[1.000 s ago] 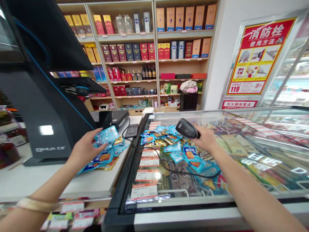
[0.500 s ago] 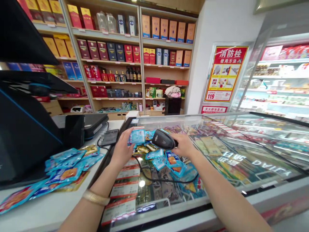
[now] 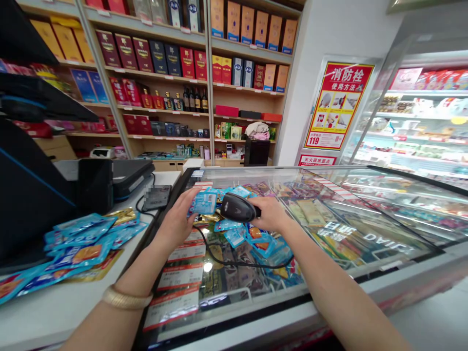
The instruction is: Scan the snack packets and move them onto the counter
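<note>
1. Since leaving the glossy, crinkled packet pile on the white bench, pinching a flat blue packet with a nearly closed left grip above the glass-topped freezer.
2. Now just beside the rounded black plastic scanner, seemingly within reading reach.
3. Clasping it at the rear with a fully wrapped right grip.

Left hand pinches a blue packet above a glass-topped freezer; right hand grips a black scanner, its head near the packet. More packets lie on the freezer. A further heap sits on the white counter, left.
</note>
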Available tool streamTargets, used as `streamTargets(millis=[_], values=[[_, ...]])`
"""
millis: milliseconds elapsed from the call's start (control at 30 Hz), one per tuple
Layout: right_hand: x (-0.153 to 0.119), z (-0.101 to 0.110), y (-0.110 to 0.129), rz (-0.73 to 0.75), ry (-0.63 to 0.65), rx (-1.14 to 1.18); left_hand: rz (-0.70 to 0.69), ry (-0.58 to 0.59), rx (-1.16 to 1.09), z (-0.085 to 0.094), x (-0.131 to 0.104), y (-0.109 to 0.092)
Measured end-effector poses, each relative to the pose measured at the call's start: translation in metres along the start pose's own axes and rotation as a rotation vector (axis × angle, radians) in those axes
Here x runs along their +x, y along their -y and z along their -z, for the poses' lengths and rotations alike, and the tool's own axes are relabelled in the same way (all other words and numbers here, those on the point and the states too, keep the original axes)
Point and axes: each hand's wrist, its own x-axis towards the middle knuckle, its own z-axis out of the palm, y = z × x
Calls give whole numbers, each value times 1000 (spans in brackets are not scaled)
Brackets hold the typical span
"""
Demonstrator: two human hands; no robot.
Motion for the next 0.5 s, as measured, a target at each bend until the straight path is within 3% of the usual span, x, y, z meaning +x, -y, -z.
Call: streamTargets(millis=[500], values=[[2,2,3,-33,42,-72,73,21,-1,1,-1,-3]])
